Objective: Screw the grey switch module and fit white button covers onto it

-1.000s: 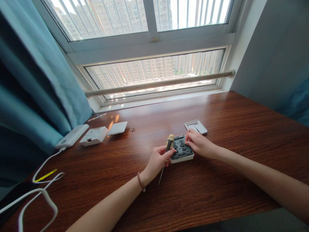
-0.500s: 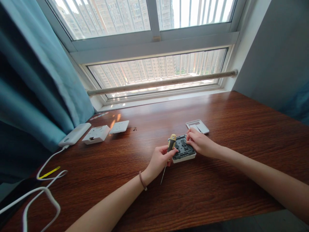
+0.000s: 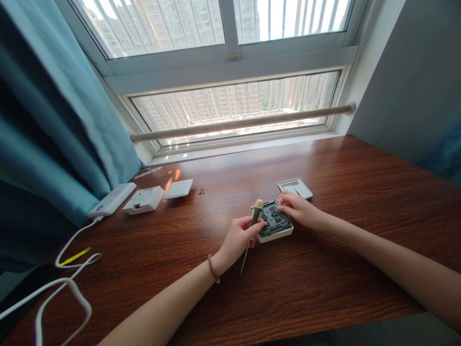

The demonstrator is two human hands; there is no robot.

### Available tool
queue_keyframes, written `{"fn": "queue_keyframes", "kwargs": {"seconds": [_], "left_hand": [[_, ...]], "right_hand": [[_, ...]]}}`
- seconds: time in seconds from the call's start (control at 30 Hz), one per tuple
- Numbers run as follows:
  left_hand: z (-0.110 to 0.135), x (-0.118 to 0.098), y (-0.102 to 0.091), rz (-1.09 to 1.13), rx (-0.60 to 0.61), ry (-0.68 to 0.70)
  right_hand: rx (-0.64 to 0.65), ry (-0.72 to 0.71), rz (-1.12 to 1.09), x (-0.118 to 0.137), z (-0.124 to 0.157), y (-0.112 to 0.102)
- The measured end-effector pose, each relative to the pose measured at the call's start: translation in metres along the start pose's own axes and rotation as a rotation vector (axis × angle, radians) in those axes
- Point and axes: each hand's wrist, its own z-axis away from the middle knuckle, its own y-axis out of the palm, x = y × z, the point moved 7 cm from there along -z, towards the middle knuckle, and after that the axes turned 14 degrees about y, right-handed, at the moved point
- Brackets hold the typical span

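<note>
My left hand [image 3: 242, 236] is closed around a screwdriver [image 3: 256, 213] with a yellow and dark grey handle, its thin shaft slanting down toward me. The same hand's thumb rests at the left edge of a square wall switch [image 3: 276, 222], a dark grey frame set in a white box. Over the switch's right far corner, the fingertips of my right hand [image 3: 296, 208] are pinched together; anything between them is hidden. Just behind that hand a white cover frame [image 3: 301, 186] lies on the table.
On the wooden table [image 3: 187, 288], a white socket plate [image 3: 178, 189], a white mounting box [image 3: 143, 200] and a white power bank [image 3: 112, 199] with a cable stand at the left. Small screws [image 3: 201, 191] lie beside the plate. A yellow strip [image 3: 75, 257] lies by the cable.
My right hand has shifted slightly, its lower fingers drawing up from the switch's right edge. The left hand keeps its grip on the screwdriver in nearly the same place.
</note>
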Motion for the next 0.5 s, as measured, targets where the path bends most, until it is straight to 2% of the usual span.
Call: {"fn": "queue_keyframes", "kwargs": {"seconds": [0.07,0.2,0.4,0.5], "left_hand": [[0.000,0.000,0.000,0.007,0.003,-0.004],[0.000,0.001,0.000,0.013,0.009,-0.003],[0.000,0.000,0.000,0.019,0.009,-0.017],[0.000,0.000,0.001,0.014,0.012,-0.015]], "right_hand": [[0.019,0.065,-0.074,-0.010,-0.005,0.002],[0.077,0.105,-0.140,-0.019,-0.009,0.003],[0.188,0.055,-0.126,-0.011,-0.005,-0.003],[0.138,0.045,-0.055,-0.007,-0.005,-0.006]]}}
